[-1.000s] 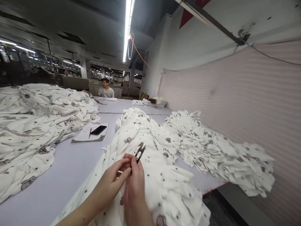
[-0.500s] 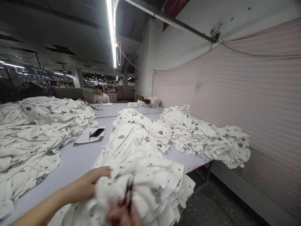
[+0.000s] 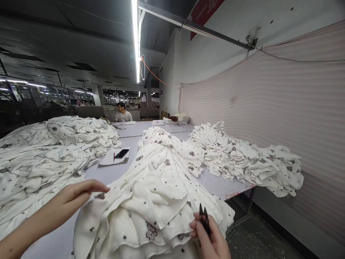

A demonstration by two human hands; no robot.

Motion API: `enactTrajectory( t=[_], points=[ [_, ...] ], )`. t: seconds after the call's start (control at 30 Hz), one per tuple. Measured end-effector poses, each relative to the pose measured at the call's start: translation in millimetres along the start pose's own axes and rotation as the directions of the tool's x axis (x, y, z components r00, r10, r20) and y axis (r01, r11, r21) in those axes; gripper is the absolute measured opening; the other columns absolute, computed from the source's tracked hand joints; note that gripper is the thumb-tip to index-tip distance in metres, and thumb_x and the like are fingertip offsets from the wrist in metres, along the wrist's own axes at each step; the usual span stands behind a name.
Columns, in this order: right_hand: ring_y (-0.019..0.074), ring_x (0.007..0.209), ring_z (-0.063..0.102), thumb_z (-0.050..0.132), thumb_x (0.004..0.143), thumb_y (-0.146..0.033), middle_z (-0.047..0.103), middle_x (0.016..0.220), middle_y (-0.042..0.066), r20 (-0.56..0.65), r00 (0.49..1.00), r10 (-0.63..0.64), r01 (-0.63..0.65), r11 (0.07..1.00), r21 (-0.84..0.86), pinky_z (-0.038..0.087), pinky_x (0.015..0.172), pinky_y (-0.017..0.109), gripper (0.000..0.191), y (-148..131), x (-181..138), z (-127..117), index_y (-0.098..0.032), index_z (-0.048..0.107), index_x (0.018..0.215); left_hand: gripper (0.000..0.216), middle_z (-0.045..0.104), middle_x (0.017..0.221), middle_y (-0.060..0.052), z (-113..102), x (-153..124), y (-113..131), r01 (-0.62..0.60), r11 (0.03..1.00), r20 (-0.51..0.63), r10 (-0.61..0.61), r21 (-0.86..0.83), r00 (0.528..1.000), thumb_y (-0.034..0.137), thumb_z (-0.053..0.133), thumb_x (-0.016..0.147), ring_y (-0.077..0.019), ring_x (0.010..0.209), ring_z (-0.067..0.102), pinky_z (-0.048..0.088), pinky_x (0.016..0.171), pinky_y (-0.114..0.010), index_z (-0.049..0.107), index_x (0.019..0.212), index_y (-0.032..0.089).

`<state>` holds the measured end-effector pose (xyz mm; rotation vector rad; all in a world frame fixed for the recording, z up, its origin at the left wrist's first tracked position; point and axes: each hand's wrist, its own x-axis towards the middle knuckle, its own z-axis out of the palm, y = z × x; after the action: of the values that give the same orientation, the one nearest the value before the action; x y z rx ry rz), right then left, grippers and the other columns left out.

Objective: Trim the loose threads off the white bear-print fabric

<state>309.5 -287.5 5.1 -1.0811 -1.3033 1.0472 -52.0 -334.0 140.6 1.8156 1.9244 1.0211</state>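
A heap of white printed cloth (image 3: pixel 159 194) lies in front of me on the pale table (image 3: pixel 107 172). My left hand (image 3: pixel 77 196) pinches a corner of the top layer at its left side. At the bottom right, my right hand (image 3: pixel 208 239) grips the cloth's near edge and also holds small black thread snips (image 3: pixel 204 217), blades pointing up.
More white printed cloth is piled at the left (image 3: pixel 45 151) and along the right table edge (image 3: pixel 242 158). A notebook with a phone (image 3: pixel 122 153) and a red pen lies mid-table. A person (image 3: pixel 122 113) sits at the far end. A striped curtain wall (image 3: pixel 283 108) runs along the right.
My hands were together over the cloth with the snips raised. They have since spread apart: the left hand moved left holding a corner, and the right hand dropped to the near edge.
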Motion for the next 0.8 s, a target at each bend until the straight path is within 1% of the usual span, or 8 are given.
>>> enactTrajectory(
  t=[0.07, 0.13, 0.23, 0.3, 0.4, 0.47, 0.57, 0.8],
  points=[
    [0.0167, 0.048, 0.056, 0.056, 0.082, -0.057, 0.062, 0.055, 0.0, -0.053, 0.999, -0.001, -0.002, 0.999, -0.048, 0.046, 0.047, 0.024, 0.043, -12, 16, -4, -0.019, 0.065, 0.099, 0.023, 0.073, 0.1, 0.001, 5, 17, 41, -0.05, 0.998, 0.104, 0.053, -0.033, 0.993, 0.037, 0.055, 0.081, -0.025, 0.098, 0.065, 0.052, 0.085, -0.033, 0.071, 0.094, 0.028],
    [0.0168, 0.047, 0.056, 0.052, 0.085, -0.053, 0.06, 0.052, -0.001, 0.023, 0.999, -0.049, 0.052, 0.985, -0.162, 0.045, 0.047, 0.024, 0.04, -23, 32, 0, -0.019, 0.067, 0.1, 0.022, 0.07, 0.103, -0.002, 31, 29, 75, -0.17, 0.983, 0.168, 0.179, -0.067, 0.969, 0.036, 0.051, 0.085, -0.0231, 0.099, 0.063, 0.051, 0.085, -0.031, 0.069, 0.091, 0.025],
    [0.0225, 0.081, 0.067, 0.048, 0.089, -0.039, 0.072, 0.094, 0.008, 0.118, 0.982, -0.149, 0.178, 0.938, -0.297, 0.052, 0.072, 0.03, 0.036, -35, 48, 10, -0.02, 0.066, 0.114, 0.015, 0.065, 0.099, -0.004, 90, 35, 100, -0.286, 0.958, 0.313, 0.268, 0.011, 0.911, 0.03, 0.053, 0.082, -0.022, 0.088, 0.063, 0.053, 0.079, -0.034, 0.065, 0.088, 0.022],
    [0.0257, 0.1, 0.064, 0.052, 0.085, -0.03, 0.068, 0.114, 0.008, 0.15, 0.973, -0.176, 0.221, 0.902, -0.371, 0.049, 0.084, 0.033, 0.036, -37, 54, 16, -0.023, 0.064, 0.118, 0.017, 0.06, 0.103, -0.006, 129, 32, 102, -0.355, 0.929, 0.245, 0.322, 0.104, 0.914, 0.026, 0.06, 0.075, -0.024, 0.088, 0.06, 0.051, 0.078, -0.039, 0.06, 0.092, 0.021],
    [0.0236, 0.084, 0.065, 0.053, 0.083, -0.024, 0.071, 0.09, 0.005, 0.2, 0.965, -0.172, 0.243, 0.875, -0.419, 0.049, 0.073, 0.03, 0.019, -39, 57, 22, -0.022, 0.068, 0.094, 0.021, 0.056, 0.102, -0.008, 168, 24, 91, -0.469, 0.862, 0.085, 0.462, 0.192, 0.883, 0.009, 0.055, 0.071, -0.0255, 0.091, 0.055, 0.048, 0.079, -0.04, 0.054, 0.089, 0.02],
    [0.0196, 0.072, 0.062, 0.049, 0.087, -0.026, 0.067, 0.076, 0.002, 0.221, 0.954, -0.204, 0.274, 0.892, -0.359, 0.047, 0.064, 0.026, 0.016, -40, 55, 24, -0.021, 0.064, 0.083, 0.022, 0.055, 0.097, -0.008, 180, 19, 81, -0.511, 0.841, -0.038, 0.525, 0.177, 0.85, 0.001, 0.043, 0.074, -0.0236, 0.089, 0.054, 0.047, 0.078, -0.038, 0.049, 0.084, 0.02],
    [0.0181, 0.072, 0.061, 0.049, 0.089, -0.031, 0.065, 0.077, 0.001, 0.214, 0.95, -0.229, 0.281, 0.925, -0.256, 0.046, 0.063, 0.024, 0.017, -40, 50, 22, -0.021, 0.063, 0.088, 0.025, 0.053, 0.089, -0.005, 183, 14, 67, -0.551, 0.828, -0.165, 0.561, 0.108, 0.811, -0.002, 0.036, 0.078, -0.0207, 0.084, 0.053, 0.047, 0.074, -0.034, 0.045, 0.085, 0.021],
    [0.0189, 0.081, 0.066, 0.056, 0.085, -0.034, 0.068, 0.09, 0.003, 0.305, 0.898, -0.318, 0.403, 0.872, -0.277, 0.048, 0.068, 0.023, 0.026, -34, 35, 7, -0.027, 0.068, 0.107, 0.027, 0.054, 0.087, -0.004, 182, 8, 59, -0.543, 0.839, -0.213, 0.526, -0.028, 0.824, -0.003, 0.039, 0.075, -0.0178, 0.082, 0.055, 0.047, 0.07, -0.029, 0.049, 0.085, 0.021]
  ],
)
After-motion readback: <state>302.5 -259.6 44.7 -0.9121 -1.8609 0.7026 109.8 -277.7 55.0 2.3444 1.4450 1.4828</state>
